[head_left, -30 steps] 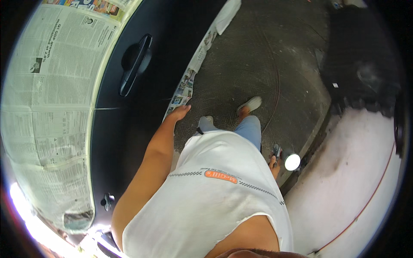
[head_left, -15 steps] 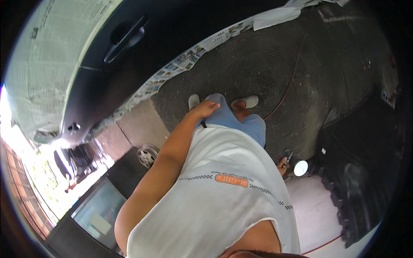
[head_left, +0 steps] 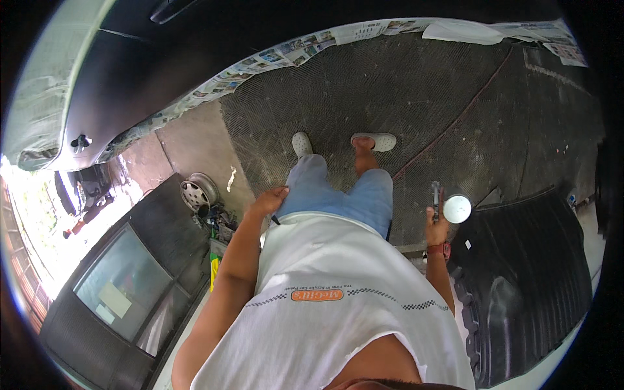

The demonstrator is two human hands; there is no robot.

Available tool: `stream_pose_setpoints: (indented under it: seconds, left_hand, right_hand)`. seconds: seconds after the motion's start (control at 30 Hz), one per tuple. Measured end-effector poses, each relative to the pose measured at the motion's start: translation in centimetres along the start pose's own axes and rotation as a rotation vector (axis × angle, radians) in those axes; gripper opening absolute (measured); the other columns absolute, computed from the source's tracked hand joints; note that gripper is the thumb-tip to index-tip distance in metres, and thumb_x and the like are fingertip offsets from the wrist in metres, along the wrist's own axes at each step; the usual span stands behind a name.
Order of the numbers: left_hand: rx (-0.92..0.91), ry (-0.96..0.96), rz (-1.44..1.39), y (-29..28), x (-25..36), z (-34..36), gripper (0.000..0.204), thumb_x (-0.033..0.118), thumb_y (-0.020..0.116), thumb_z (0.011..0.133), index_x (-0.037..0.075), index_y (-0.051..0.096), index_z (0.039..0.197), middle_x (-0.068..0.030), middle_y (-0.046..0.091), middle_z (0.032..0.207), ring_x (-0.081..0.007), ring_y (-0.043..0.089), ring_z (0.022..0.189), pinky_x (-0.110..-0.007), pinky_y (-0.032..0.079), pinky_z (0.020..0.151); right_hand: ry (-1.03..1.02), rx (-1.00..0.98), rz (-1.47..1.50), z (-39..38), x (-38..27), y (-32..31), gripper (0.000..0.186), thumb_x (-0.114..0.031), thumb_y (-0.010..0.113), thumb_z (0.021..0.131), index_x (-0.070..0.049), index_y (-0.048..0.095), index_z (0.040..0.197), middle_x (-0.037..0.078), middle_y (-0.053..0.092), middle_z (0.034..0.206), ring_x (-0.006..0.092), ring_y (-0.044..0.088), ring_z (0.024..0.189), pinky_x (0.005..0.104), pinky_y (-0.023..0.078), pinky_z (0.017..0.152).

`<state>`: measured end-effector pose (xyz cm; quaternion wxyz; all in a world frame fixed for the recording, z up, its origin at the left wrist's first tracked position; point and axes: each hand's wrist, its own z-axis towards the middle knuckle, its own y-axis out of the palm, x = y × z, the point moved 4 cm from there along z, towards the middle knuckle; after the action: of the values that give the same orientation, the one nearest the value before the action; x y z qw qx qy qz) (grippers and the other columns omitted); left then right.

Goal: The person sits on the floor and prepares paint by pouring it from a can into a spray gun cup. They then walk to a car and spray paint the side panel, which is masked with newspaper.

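Out to my right, my right hand [head_left: 437,227] is closed round the handle of a spray gun [head_left: 436,200]. A round white-topped cup [head_left: 457,208] sits beside the gun, seen from above. My left hand [head_left: 268,201] is at the left thigh of my blue shorts [head_left: 325,185]. Its fingers are curled together against the cloth, and whether they pinch it or hold something small is hidden. Ahead of me stands a dark car panel [head_left: 188,58], bordered below by newspaper masking [head_left: 279,57]. Neither hand touches the panel.
A thin hose [head_left: 463,117] crosses the dark mat on my right. Behind it lies a large black ribbed liner [head_left: 526,279]. To the left are a wheel rim [head_left: 198,192], a detached dark door with a window [head_left: 117,286], and a masked pale panel [head_left: 45,84].
My view has shifted, bringing the spray gun and my right forearm into fuller sight. My left hand has drawn back from the front of the shorts to the outer left thigh.
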<state>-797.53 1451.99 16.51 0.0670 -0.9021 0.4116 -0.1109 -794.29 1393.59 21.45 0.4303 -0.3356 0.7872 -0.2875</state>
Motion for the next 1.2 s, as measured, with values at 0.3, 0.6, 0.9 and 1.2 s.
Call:
stream_pose_setpoints:
  seconds: [0.3,0.6,0.9,1.2]
  left_hand:
    - [-0.147,0.108,0.334,-3.1,-5.1,5.6,0.067,0.069,0.037,0.099,0.032,0.042,0.154,-0.02,0.03,0.162,-0.0395,0.027,0.15,-0.05,0.028,0.121]
    - [-0.285,0.205,0.442,2.4,-14.1,9.0,0.062,0.069,0.039,0.098,0.041,0.042,0.152,-0.0215,0.014,0.167,-0.0499,0.017,0.151,-0.061,0.022,0.121]
    - [-0.378,0.17,0.381,6.3,-16.7,8.2,0.061,0.072,0.037,0.097,0.047,0.04,0.152,-0.018,0.002,0.169,-0.0494,0.011,0.152,-0.061,0.022,0.121]
    - [-0.394,0.113,0.421,8.7,-15.3,7.2,0.062,0.074,0.033,0.097,0.048,0.037,0.153,-0.0189,-0.001,0.169,-0.0486,0.013,0.152,-0.058,0.022,0.122]
  right_hand:
    - [-0.344,-0.178,-0.052,-1.5,-14.6,15.8,0.054,-0.049,0.074,0.087,-0.004,0.068,0.118,0.02,0.069,0.116,0.0438,0.062,0.11,0.0483,0.05,0.095]
    - [-0.301,-0.291,0.177,-3.0,-25.5,29.0,0.061,-0.046,0.075,0.086,-0.003,0.063,0.127,0.023,0.065,0.125,0.0442,0.06,0.114,0.0478,0.048,0.099]
    - [-0.422,-0.131,0.331,-2.2,-32.7,32.1,0.063,-0.051,0.066,0.092,-0.008,0.06,0.137,0.02,0.064,0.129,0.0437,0.055,0.123,0.0491,0.042,0.105]
    - [-0.526,-0.146,0.504,4.8,-38.9,28.8,0.07,-0.055,0.053,0.101,-0.007,0.046,0.152,0.007,0.068,0.108,0.0141,0.065,0.097,0.0321,0.052,0.09]
